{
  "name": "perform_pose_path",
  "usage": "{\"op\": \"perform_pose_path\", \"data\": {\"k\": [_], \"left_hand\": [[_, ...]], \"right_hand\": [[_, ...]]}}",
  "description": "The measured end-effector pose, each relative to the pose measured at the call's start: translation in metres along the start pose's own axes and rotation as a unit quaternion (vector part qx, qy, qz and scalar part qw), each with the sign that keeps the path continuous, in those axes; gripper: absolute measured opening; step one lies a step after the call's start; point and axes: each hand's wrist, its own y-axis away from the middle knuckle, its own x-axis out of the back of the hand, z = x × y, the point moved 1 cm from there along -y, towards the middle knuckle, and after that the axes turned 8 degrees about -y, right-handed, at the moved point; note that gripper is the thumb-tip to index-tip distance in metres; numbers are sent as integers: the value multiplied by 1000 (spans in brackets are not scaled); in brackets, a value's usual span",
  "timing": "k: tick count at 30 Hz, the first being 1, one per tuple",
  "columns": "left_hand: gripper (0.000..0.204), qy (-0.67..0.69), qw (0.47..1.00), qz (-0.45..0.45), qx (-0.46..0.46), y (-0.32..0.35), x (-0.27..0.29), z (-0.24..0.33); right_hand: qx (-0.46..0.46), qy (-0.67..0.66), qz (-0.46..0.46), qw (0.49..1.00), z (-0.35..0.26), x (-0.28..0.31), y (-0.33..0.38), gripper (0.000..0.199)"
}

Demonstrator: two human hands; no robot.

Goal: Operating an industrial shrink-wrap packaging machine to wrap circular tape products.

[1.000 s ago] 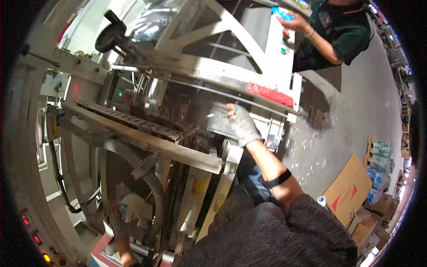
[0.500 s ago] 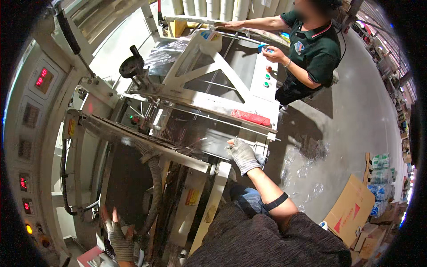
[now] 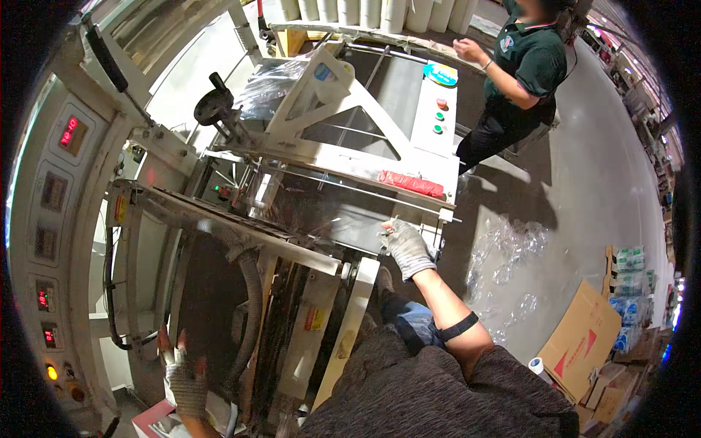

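Note:
My right hand, in a light knitted glove with bare fingertips, is at the right end of the machine's bed, over a grey plate. Its fingers are curled together, and what they hold, if anything, is too small to make out. Faint clear film seems to lie left of it. Low at the left, my gloved left hand has its fingers stretched apart and holds nothing I can see. It is beside a ribbed grey hose and above an open box with a red edge.
A white machine frame bears a red packet, push buttons and a blue-yellow packet. A control panel stands left. A co-worker stands beyond. Crumpled clear film and cardboard are at right.
The co-worker has drawn back to the right, and the blue packet now lies on the white panel. My right hand has shifted slightly right; my left hand has moved slightly up and left.

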Motion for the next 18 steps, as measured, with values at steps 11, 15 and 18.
{"op": "perform_pose_path", "data": {"k": [11,15,18], "left_hand": [[59,-53,998,-16,-44,-10,-27,-43],[65,-52,996,9,-70,-9,-38,-54],[66,-62,996,-28,-54,-9,-39,-63]], "right_hand": [[-77,-65,-14,995,-5,-1,-2,25],[-30,-5,-8,1000,-2,-4,-4,23],[-32,-11,-11,999,-2,-6,-3,21]]}}
